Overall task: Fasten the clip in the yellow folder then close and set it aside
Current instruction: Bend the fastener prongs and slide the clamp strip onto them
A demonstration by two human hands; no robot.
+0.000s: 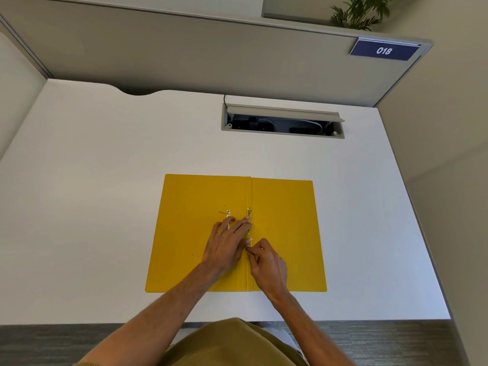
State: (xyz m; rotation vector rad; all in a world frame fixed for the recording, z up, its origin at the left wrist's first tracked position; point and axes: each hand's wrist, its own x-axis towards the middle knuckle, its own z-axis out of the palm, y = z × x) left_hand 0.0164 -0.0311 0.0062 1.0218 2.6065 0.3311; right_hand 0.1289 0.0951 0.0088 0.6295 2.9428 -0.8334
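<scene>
Both hands work the clip at the spine of an open yellow folder point(285, 215) lying flat on the white bench point(92, 207).

From the left: a loose metal clip piece point(228, 213) lies on the left leaf; the left hand point(226, 244) rests over it, fingers point(244, 225) spread flat and pressing the gold clip strip point(249, 213) on the spine. The right hand point(268, 265) pinches the strip's lower part between narrowed fingertips. Behind, a cable hatch point(282, 122) stands open.

An open yellow folder point(285, 215) lies flat on the white desk point(105, 180).
</scene>
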